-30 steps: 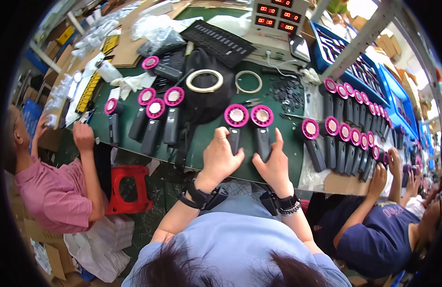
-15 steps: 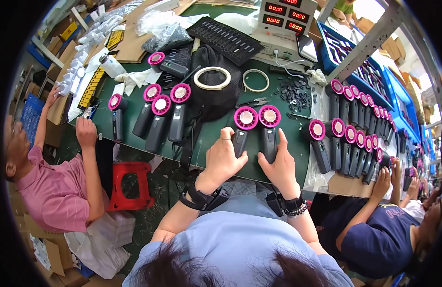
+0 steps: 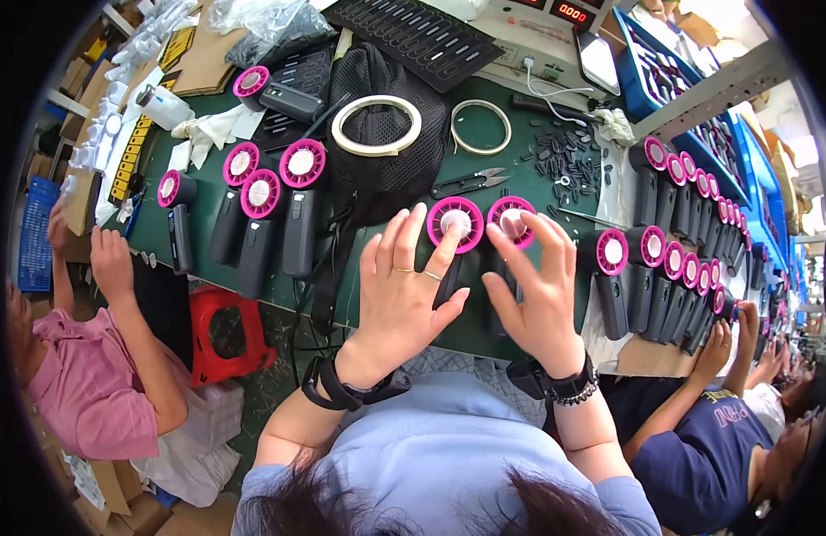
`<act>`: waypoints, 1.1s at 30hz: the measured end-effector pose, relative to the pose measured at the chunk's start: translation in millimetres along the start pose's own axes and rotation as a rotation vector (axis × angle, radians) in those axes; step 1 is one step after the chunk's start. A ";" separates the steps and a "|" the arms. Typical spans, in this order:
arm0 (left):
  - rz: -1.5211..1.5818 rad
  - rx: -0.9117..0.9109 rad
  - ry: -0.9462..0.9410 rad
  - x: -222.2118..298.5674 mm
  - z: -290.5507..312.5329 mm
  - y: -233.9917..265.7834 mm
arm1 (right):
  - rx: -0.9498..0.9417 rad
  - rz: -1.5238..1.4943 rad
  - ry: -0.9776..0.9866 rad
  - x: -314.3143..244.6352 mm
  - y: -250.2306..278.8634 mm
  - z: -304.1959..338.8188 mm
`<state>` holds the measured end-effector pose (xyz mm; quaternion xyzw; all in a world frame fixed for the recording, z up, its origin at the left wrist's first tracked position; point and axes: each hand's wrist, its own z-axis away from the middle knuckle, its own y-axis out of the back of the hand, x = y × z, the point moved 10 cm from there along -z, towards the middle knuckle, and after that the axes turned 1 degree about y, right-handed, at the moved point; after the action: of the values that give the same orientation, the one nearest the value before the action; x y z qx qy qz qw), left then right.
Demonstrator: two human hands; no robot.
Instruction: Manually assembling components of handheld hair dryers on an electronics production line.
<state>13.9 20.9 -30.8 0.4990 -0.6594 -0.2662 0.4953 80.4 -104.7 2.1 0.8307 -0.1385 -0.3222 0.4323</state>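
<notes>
Two handheld fans with dark grey handles and pink rims lie side by side on the green table in front of me. My left hand (image 3: 406, 284) is open over the left fan (image 3: 444, 221), a fingertip at its pale round centre and part of its handle hidden beneath. Over the right fan (image 3: 517, 213), my right hand (image 3: 542, 299) spreads its fingers; the index fingertip is at the rim, and the hand partly covers the handle. Neither hand is closed round a fan. Just beyond them lie black-handled snips (image 3: 469, 182).
More fans (image 3: 257, 194) lie to the left, beside a black mesh bag (image 3: 377, 80) topped by a tape roll (image 3: 340, 125). Rows of fans (image 3: 613, 253) stand at the right. Small black pieces (image 3: 565, 161) are scattered beyond. Co-workers sit on both sides; a red stool (image 3: 203, 335) stands left.
Both hands have moved from the fans' handles up to their round heads, and the fingers have spread. The view has shifted, with the table's far side now partly cut off.
</notes>
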 end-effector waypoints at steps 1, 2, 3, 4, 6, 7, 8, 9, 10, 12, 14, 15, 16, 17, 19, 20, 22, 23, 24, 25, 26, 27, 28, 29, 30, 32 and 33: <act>-0.015 -0.004 -0.003 -1.3 -1.9 -1.7 | -0.024 0.020 0.025 -5.4 -7.0 -1.7; -0.013 -0.013 0.001 -3.2 -3.4 -3.2 | -0.048 0.041 0.049 -10.0 -13.1 -3.0; -0.037 -0.024 -0.004 -4.4 -4.2 -4.5 | -0.054 0.037 0.042 -10.9 -16.0 -4.2; -0.060 -0.035 -0.009 -5.2 -4.7 -5.6 | -0.074 0.054 0.044 -12.5 -19.8 -4.9; -0.079 -0.055 -0.014 -5.9 -6.3 -6.8 | -0.116 0.092 0.046 -14.7 -27.4 -6.8; -0.086 -0.065 -0.013 -5.8 -6.5 -6.9 | -0.121 0.090 0.040 -14.5 -30.8 -7.7; -0.092 -0.074 -0.012 -5.9 -6.3 -7.1 | -0.133 0.100 0.036 -14.8 -34.8 -8.4; -0.099 -0.082 -0.012 -6.5 -5.6 -8.3 | -0.144 0.110 0.034 -14.8 -38.5 -8.9; -0.099 -0.085 -0.011 -6.4 -4.8 -9.3 | -0.154 0.120 0.034 -14.4 -40.7 -9.0; -0.097 -0.093 0.015 -8.6 -3.6 -11.0 | -0.166 0.127 0.028 -12.2 -43.5 -8.7; -0.096 -0.096 0.027 -9.7 -2.9 -11.9 | -0.185 0.146 0.020 -10.1 -46.1 -8.4; -0.096 -0.091 0.033 -10.4 -1.6 -11.9 | -0.185 0.145 0.020 -9.9 -46.6 -7.7; -0.096 -0.085 0.039 -11.2 -0.6 -11.7 | -0.191 0.143 0.014 -9.2 -47.2 -6.9; -0.095 -0.079 0.044 -11.8 0.3 -11.4 | -0.197 0.142 0.008 -8.7 -47.6 -6.2; -0.087 -0.081 0.051 -12.5 1.9 -11.5 | -0.201 0.141 0.003 -8.6 -47.4 -5.0; -0.076 -0.082 0.057 -12.9 2.3 -11.9 | -0.205 0.138 -0.012 -7.4 -47.0 -3.9; -0.065 -0.080 0.062 -13.5 2.9 -12.6 | -0.213 0.131 -0.039 -4.9 -46.6 -3.0; -0.055 -0.068 0.055 -13.3 3.4 -12.1 | -0.211 0.133 -0.038 -4.7 -46.5 -3.6; -0.045 -0.056 0.048 -13.3 3.9 -12.0 | -0.205 0.126 -0.017 -6.6 -46.7 -4.6; -0.037 -0.046 0.042 -12.5 4.4 -10.9 | -0.199 0.116 0.003 -9.3 -46.2 -5.4; -0.038 -0.045 0.040 -12.4 4.8 -11.3 | -0.193 0.107 0.022 -12.0 -46.0 -6.3; -0.031 -0.030 0.045 -12.9 5.0 -11.0 | -0.192 0.107 0.022 -12.5 -47.0 -7.9; -0.024 -0.014 0.049 -13.4 5.1 -10.8 | -0.208 0.120 0.045 -14.6 -51.0 -9.9; -0.017 0.001 0.054 -14.0 5.0 -10.1 | -0.225 0.134 0.068 -16.7 -55.1 -11.5; -0.017 0.001 0.054 -14.1 5.3 -10.7 | -0.243 0.148 0.092 -18.9 -58.5 -11.0; -0.024 -0.011 0.062 -15.2 5.2 -12.4 | -0.246 0.153 0.058 -14.2 -57.6 -6.5; -0.028 -0.016 0.066 -15.6 5.1 -13.2 | -0.248 0.158 0.024 -9.9 -56.3 -3.8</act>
<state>14.6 29.8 -49.9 0.5126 -0.6334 -0.2620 0.5170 72.7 -64.2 -37.7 0.7611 -0.1574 -0.2919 0.5574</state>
